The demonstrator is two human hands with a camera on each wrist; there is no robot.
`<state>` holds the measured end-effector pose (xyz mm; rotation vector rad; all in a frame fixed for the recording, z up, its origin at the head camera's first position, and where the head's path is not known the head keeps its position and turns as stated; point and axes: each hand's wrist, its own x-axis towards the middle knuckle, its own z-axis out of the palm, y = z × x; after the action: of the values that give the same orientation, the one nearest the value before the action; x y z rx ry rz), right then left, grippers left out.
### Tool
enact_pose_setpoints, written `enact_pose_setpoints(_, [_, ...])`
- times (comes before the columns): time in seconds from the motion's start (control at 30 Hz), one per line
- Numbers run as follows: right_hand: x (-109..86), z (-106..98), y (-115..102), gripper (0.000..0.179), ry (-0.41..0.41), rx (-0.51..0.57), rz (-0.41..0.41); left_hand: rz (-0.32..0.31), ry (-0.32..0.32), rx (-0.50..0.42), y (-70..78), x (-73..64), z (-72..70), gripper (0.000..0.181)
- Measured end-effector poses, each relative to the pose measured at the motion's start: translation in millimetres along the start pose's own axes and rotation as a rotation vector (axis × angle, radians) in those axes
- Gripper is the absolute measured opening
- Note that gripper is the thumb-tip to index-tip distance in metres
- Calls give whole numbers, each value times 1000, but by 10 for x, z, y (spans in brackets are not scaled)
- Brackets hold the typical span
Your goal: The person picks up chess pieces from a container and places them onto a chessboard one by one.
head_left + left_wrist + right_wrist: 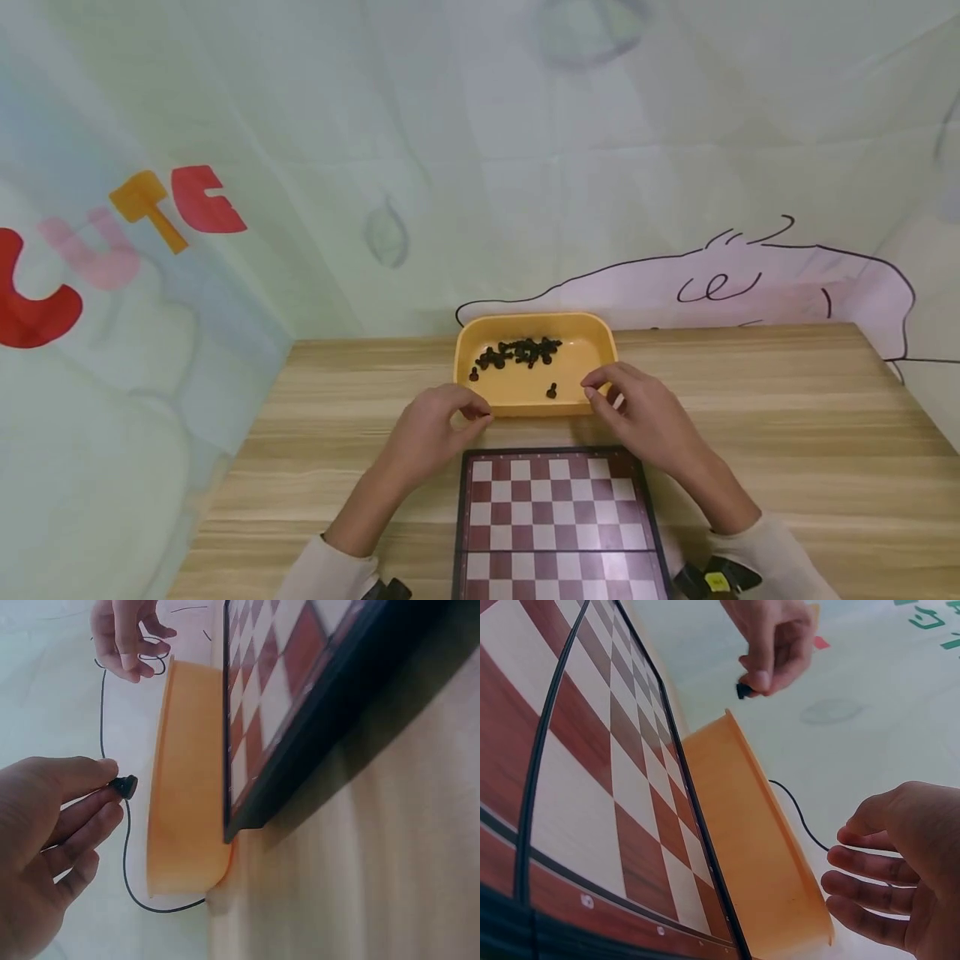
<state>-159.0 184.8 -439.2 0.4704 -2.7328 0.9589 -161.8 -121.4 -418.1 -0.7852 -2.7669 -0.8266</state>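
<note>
Between the thumb and index finger of my left hand (438,425) is a small black chess piece (126,785), best seen in the left wrist view. That hand is over the front left corner of the yellow tray (525,410). At the tray's right side hovers my right hand (652,417); its fingers are loosely bent and nothing shows in them in the right wrist view (885,862). Inside the tray lies a pile of black chess pieces (528,350), with one black piece (552,390) apart near the front wall.
A brown and white checkered chessboard (555,512) lies in front of the tray, between my forearms. The wooden table (772,400) extends to both sides. Behind it hangs a printed cloth backdrop (465,167) with the tray close to it.
</note>
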Motion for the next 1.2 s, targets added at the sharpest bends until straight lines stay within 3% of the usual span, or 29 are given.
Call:
enact_pose_setpoints(0.17, [35,-21,11,13,-1,-6,-8,33,3,-29,-5,-130,9,12])
enact_pose_setpoints(0.53, [45,-23,36,14,9,-18,-10,99,16,-80,-28,-284,49,14])
enact_pose_setpoints(0.9, [16,-59,98,14,45,-66,1,94,-40,-176,-37,-387,70,13])
enact_pose_setpoints(1.03, [28,-67,119,36,29,-97,37,86,-52,-197,-49,-421,84,13])
enact_pose_setpoints(1.2, [41,-46,123,80,-88,-112,145,87,-60,-204,-71,-454,92,14])
